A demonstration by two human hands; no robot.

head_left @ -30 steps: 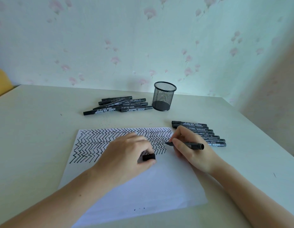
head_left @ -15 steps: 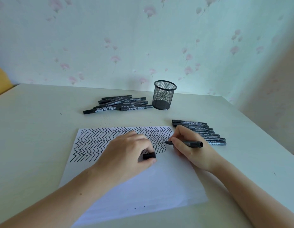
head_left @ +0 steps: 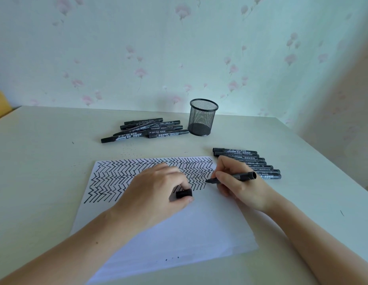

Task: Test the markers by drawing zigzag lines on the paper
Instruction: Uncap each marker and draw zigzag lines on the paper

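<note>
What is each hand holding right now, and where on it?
Right hand grips the uncapped marker on its barrel, just behind the tip. Left hand pinches the marker's cap by its sides.

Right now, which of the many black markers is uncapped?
The black marker gripped in the right hand, tip on the white paper; its black cap is pinched in the left hand. The others lie capped.

White paper lies flat on table, far half filled with rows of black zigzag lines, near half mostly blank. Uncapped black marker tilted low, tip on paper at right end of zigzags. Its black cap sits just above the sheet. Loose pile of capped markers beyond paper; neat row of capped markers right of it.
</note>
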